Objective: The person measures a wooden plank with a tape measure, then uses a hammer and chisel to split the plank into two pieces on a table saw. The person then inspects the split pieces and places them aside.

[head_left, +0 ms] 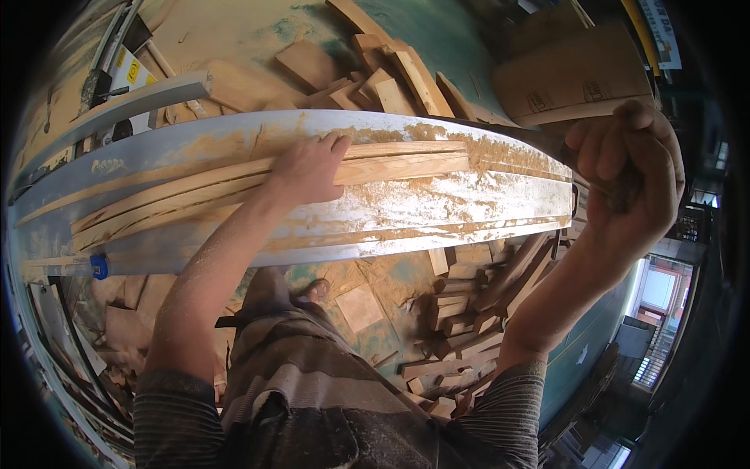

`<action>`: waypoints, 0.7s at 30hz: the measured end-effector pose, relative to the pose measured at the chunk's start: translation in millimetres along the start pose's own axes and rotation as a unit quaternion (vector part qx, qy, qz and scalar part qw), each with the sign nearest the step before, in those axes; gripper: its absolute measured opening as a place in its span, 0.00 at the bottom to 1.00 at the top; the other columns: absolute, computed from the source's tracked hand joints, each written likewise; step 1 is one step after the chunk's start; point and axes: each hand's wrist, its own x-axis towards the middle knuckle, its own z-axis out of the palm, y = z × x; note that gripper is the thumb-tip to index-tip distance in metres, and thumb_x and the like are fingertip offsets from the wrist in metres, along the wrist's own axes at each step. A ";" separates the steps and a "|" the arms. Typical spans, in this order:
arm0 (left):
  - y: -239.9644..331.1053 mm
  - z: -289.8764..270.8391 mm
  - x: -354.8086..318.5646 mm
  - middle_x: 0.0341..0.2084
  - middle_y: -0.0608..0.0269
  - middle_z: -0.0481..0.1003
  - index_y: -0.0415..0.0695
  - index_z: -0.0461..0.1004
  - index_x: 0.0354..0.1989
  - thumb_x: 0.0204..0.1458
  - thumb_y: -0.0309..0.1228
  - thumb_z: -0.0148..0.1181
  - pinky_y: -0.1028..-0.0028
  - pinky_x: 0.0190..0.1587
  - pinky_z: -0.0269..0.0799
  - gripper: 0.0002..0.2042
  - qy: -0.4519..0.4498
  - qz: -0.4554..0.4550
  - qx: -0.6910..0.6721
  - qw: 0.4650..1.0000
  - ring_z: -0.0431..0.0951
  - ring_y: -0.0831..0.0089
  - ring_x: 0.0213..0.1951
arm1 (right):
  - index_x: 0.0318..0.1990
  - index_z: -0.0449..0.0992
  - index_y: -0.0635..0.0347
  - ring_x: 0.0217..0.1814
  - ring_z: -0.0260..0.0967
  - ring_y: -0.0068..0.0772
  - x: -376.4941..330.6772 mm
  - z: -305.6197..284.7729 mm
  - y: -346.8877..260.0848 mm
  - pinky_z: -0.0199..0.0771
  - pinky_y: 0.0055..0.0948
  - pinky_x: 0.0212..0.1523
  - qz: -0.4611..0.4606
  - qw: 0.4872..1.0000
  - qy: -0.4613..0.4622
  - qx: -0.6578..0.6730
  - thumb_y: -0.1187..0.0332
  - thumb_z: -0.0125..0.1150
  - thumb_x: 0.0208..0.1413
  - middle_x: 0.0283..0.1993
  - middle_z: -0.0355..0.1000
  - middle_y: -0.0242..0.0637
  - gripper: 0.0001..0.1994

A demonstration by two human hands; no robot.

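Two or more long, pale wooden strips (pixel 406 162) lie side by side along a metal machine table (pixel 375 219) coated with sawdust. My left hand (pixel 308 168) rests over them near their middle, its fingers wrapped round the far edge and its thumb on the near side. Narrow dark gaps run between the strips. My right hand (pixel 631 160) is raised beyond the table's right end, touching no strip. Its fingers are curled in, and a dark patch shows in the palm; whether that is a held thing or shadow is unclear.
A grey metal rail (pixel 133 113) stands at the table's far left, and a blue fitting (pixel 98 266) sits at its near left edge. Wood offcuts (pixel 391 78) are heaped behind the table; more blocks (pixel 461 313) are piled in front. A cardboard box (pixel 574 74) stands at the back right.
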 end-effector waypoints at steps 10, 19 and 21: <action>1.2 -9.6 5.0 0.59 0.47 0.70 0.38 0.64 0.61 0.44 0.39 0.68 0.56 0.58 0.71 0.35 -0.033 -0.020 0.005 0.999 0.75 0.50 0.55 | 0.46 0.79 0.74 0.23 0.70 0.32 -4.3 -21.9 67.5 0.78 0.35 0.35 0.214 0.961 0.163 -0.070 0.77 0.47 0.58 0.23 0.72 0.40 0.14; 1.9 -0.8 -0.2 0.54 0.46 0.73 0.37 0.65 0.60 0.44 0.42 0.71 0.58 0.56 0.74 0.36 0.030 0.001 0.042 0.999 0.78 0.50 0.52 | 0.60 0.71 0.75 0.44 0.75 0.38 -19.6 -68.4 101.1 0.74 0.35 0.55 0.254 0.959 0.081 0.092 0.70 0.56 0.59 0.42 0.73 0.44 0.23; 0.4 2.3 -0.7 0.55 0.46 0.73 0.37 0.65 0.61 0.44 0.43 0.70 0.58 0.57 0.74 0.37 0.047 0.003 0.065 0.997 0.78 0.50 0.52 | 0.60 0.71 0.75 0.47 0.77 0.38 -18.1 -61.5 96.2 0.76 0.34 0.55 0.258 0.964 0.064 -0.005 0.68 0.62 0.58 0.44 0.75 0.46 0.25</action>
